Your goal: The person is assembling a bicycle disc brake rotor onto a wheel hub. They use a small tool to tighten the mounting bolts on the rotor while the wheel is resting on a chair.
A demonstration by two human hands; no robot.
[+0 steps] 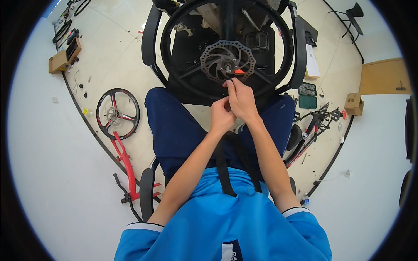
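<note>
A black spoked bike wheel (170, 71) lies in front of me on the seat of a black office chair, with a perforated disc brake rotor (210, 55) at its hub. The axle (227, 67) sticks up from the middle of the rotor. My right hand (242, 101) is at the rotor's near edge, thumb and fingers pinched together around something small and dark that I cannot make out. Just below and to its left, my left hand (221, 115) is closed, its fingertips curled near my right hand. Whatever the left fingers hold is hidden.
The chair's armrests (150, 37) flank the wheel. Another wheel (136, 114) and a red bike frame (127, 167) are at left. At right are a black and red bike frame (314, 130), an open green tool case (308, 102) and a cardboard box (354, 104).
</note>
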